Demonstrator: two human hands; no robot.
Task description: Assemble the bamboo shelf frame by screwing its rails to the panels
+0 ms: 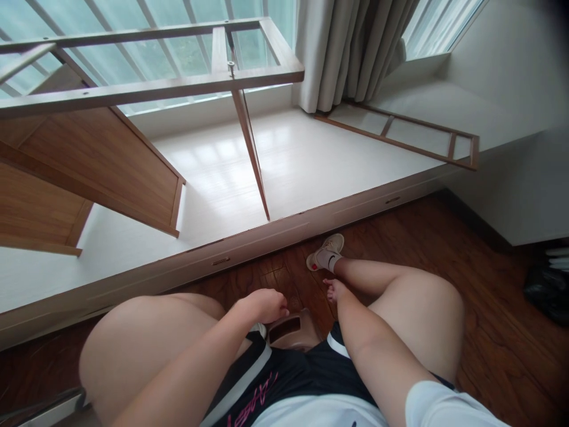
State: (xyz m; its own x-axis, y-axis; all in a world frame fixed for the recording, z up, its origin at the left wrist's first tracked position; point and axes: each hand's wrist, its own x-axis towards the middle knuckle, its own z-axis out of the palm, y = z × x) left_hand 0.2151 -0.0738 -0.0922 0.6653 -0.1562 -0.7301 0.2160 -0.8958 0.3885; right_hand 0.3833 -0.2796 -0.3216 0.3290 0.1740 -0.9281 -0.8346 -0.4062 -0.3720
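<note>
My left hand (269, 305) hangs above the brown plastic stool (306, 332) between my thighs, its fingers curled in. Anything inside that hand is hidden. Close to my right knee, my right hand (334, 290) is held low with bent fingers pressed together; I cannot make out whether something small is in it. Neither hand touches the wooden furniture frame (178, 89), which stands on the white window ledge (213, 178). A bolt (231, 66) sticks up from its top rail near a crossbar. Brown wooden panels (106, 160) are part of it on the left.
A ladder-like wooden frame (413, 139) lies on the ledge at right, its end past the front edge. Grey curtains (340, 53) hang behind it. My shoe (326, 250) is on the wooden floor (498, 296). A black bag (549, 290) lies at far right.
</note>
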